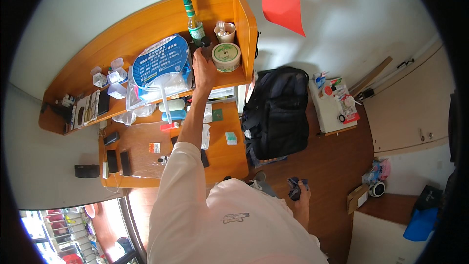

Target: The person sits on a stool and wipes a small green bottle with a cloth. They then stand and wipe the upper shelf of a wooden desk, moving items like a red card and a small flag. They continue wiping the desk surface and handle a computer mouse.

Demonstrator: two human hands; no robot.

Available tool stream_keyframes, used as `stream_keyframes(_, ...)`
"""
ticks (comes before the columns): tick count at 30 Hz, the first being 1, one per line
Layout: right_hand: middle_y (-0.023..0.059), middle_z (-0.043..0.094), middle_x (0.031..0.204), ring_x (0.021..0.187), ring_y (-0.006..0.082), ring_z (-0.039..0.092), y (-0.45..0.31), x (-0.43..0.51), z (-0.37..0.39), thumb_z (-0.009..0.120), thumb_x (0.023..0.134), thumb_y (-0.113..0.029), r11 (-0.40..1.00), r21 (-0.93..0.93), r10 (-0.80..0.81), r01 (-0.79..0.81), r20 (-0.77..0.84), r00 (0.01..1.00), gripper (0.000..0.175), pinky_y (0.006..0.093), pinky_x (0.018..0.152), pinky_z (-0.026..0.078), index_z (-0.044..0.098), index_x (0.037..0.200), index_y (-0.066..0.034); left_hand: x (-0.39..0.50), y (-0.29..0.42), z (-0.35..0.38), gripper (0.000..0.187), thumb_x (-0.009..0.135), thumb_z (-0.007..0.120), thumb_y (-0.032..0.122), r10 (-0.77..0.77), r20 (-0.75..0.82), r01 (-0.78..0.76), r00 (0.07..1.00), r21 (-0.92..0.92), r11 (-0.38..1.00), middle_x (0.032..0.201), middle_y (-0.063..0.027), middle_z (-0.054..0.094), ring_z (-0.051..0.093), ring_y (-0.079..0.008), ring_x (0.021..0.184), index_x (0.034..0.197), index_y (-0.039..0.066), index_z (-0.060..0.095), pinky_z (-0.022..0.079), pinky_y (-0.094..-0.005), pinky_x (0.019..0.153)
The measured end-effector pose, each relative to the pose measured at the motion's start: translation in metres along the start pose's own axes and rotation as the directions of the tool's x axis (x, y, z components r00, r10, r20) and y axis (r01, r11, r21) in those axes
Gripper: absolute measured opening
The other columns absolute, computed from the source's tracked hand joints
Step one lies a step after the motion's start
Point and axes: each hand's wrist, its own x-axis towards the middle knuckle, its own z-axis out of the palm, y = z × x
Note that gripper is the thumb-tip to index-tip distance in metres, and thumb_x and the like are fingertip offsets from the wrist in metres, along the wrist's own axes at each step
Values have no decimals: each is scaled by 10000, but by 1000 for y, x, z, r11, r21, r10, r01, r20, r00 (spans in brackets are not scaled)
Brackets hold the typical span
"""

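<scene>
My left hand (pixel 204 68) reaches up to the wooden shelf (pixel 234 77) with its fingers at a small dark object with a black top (pixel 205 42); whether they grip it I cannot tell. Just behind stands a glass bottle with a green cap (pixel 196 29). Right of the hand are a round white tub with a green-patterned lid (pixel 226 55) and a paper cup (pixel 225 33) holding small things. A blue hand fan (pixel 161 62) with a white handle lies to the left. Low at my right side, my right hand (pixel 302 198) holds a crumpled dark cloth (pixel 295 187).
Below the shelf, a wooden desk (pixel 234 161) bears phones, small boxes and cases. A black backpack (pixel 285 117) stands right of the desk. Farther right is a white surface (pixel 326 117) with packets on it. A cardboard box (pixel 357 198) sits near the cabinet at right.
</scene>
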Motion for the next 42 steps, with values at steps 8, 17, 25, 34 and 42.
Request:
stream_keyframes(8, 119, 726, 1047, 870, 251, 730, -2, -2, 1, 803, 930, -123, 999, -43, -5, 3, -43, 999, 310, 379, 714, 602, 645, 1177, -23, -6, -13, 8, 549, 903, 539, -66, -16, 9, 17, 1000, -46, 999, 1219, -306, 708, 728, -419, 1125, 1451, -85, 507, 570, -455, 978)
stream_keyframes(17, 126, 733, 1009, 790, 254, 732, 0, -3, 1, 803, 928, -120, 1000, -22, -9, 9, -31, 999, 295, 390, 623, 597, 646, 1162, -35, -4, -11, 4, 505, 904, 514, -98, 8, 33, -5, 999, -95, 995, 1342, -327, 649, 661, -466, 1216, 1407, -120, 560, 531, -473, 1058)
stream_keyframes(25, 148, 721, 1044, 811, 259, 727, 2, -2, -4, 780, 943, -107, 1000, -2, 4, -4, 17, 1000, 316, 374, 635, 593, 612, 1200, -33, 3, -14, 5, 455, 939, 525, -58, -78, 55, 82, 995, -93, 992, 1333, -330, 649, 641, -471, 1233, 1390, -107, 570, 509, -489, 1064)
stream_keyframes(34, 122, 720, 1041, 848, 245, 724, 3, 4, -8, 781, 947, -128, 1000, -19, -18, 19, 24, 1000, 320, 387, 659, 595, 626, 1215, -45, 33, 7, 3, 388, 945, 697, 55, -99, 18, 100, 995, -31, 995, 1224, -323, 686, 662, -471, 1150, 1302, -85, 637, 529, -504, 990)
stream_keyframes(42, 130, 722, 1075, 886, 255, 728, 12, 7, -15, 786, 945, -139, 1000, -12, 5, -5, -6, 1000, 361, 387, 703, 609, 632, 1252, -29, 19, 7, -6, 329, 969, 699, 96, -27, -41, 31, 999, 89, 996, 1157, -305, 701, 658, -492, 1090, 1244, -69, 627, 527, -535, 932)
